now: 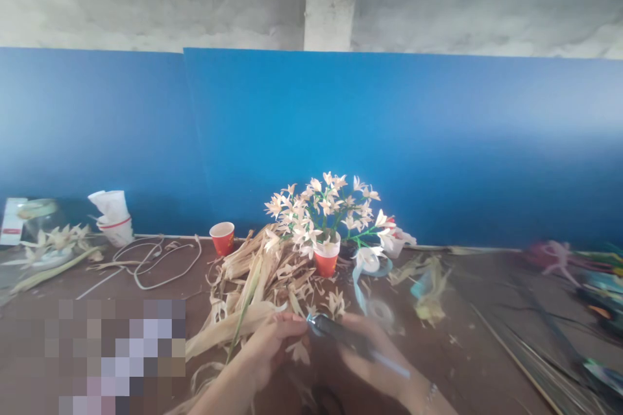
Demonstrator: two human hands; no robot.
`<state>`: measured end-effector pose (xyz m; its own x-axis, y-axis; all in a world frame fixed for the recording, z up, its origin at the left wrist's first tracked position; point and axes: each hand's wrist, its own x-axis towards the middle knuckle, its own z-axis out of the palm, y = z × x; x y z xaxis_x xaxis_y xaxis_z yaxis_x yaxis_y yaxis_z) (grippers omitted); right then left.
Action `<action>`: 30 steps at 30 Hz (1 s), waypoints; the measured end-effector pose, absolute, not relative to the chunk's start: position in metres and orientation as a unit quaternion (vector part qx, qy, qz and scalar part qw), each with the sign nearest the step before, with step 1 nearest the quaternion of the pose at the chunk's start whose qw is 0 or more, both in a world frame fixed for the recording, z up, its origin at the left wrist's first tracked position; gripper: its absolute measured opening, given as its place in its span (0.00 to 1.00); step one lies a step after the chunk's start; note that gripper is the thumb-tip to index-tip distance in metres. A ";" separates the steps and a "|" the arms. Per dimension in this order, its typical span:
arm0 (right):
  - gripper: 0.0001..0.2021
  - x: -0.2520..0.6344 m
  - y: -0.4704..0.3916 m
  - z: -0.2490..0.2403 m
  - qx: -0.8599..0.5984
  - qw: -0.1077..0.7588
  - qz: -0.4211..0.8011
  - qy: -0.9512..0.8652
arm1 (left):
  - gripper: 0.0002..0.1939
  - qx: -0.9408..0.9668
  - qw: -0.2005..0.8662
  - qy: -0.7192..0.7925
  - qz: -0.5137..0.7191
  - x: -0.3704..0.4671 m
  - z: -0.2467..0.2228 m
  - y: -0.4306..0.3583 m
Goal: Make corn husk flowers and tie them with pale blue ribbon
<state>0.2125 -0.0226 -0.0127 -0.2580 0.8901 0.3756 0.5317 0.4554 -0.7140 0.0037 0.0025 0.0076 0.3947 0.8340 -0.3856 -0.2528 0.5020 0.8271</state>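
Observation:
My left hand (273,345) is closed in a pinch; what is between its fingertips is too small to make out. In my right hand (367,360) is a dark-handled tool (343,333) with a shiny metal tip, pointed left at the left fingertips. The right hand is smeared by motion. Pale dried husks (248,266) lie in a heap just beyond the left hand. Husk flowers (335,302) lie on the table near both hands. Behind them, a red paper cup (326,264) holds a bunch of cream flowers (316,207) on green stems.
A second red cup (222,240) stands left of the bunch. A white cable (168,269) and a white cup (115,230) are farther left. Light-blue ribbon (359,288) lies right of the bunch. Thin sticks (516,356) lie at right. A blue partition (311,117) borders the table (438,363).

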 end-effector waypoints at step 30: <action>0.05 0.213 -0.022 0.009 -0.491 0.364 0.217 -0.761 | 0.09 0.347 0.757 0.423 0.356 0.002 0.007 0.001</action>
